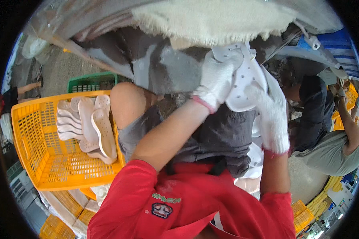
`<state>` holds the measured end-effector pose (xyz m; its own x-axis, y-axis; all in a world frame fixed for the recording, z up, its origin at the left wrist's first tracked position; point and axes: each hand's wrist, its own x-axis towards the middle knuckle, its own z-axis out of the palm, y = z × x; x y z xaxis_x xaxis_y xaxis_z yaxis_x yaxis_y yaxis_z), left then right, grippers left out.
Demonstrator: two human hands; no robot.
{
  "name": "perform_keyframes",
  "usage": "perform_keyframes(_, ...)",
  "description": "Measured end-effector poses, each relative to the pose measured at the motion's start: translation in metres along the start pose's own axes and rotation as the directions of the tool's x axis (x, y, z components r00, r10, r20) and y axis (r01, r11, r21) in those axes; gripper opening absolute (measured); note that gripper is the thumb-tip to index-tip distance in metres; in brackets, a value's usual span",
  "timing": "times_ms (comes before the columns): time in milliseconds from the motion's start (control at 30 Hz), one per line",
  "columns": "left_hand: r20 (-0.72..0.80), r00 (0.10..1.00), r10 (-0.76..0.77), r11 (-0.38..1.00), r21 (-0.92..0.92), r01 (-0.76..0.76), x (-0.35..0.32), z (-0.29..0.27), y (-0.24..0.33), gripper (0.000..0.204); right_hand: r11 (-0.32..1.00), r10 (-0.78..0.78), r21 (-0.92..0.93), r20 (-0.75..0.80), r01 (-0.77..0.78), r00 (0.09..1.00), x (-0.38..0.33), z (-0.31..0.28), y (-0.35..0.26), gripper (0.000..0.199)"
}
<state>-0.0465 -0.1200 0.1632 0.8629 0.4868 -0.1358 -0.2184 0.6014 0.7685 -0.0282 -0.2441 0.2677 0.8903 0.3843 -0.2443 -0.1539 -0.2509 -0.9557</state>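
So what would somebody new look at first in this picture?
Probably the bright red shirt, across the bottom middle. Above it, the white-gloved left grip holds a white, sole-shaped piece dotted with holes, with the gloved right grip over its right side. At the left, a big orange basket holds more pale pieces.

Red shirt [203, 195] — white gloves [273, 119], pink cuffs [204, 104].

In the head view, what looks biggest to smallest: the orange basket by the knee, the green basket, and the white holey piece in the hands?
1. Orange basket
2. White holey piece, partly covered
3. Green basket; only part shows, so its real size is unsure
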Motion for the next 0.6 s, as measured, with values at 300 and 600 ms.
perform_keyframes(300,-0.153,0.931,-0.333,0.512,0.8,0.314,0.085,-0.022,0.04,0.068,0.884,-0.417,-0.348,-0.29,0.311,0.861,0.091,-0.015,0.068,0.071)
perform_keyframes(600,-0.062,0.939,-0.337,0.879,0.336,0.338,0.011,-0.027,0.02,0.048,0.971,-0.149,-0.205,-0.101,0.125,0.984,0.067,0.013,-0.013,0.064)
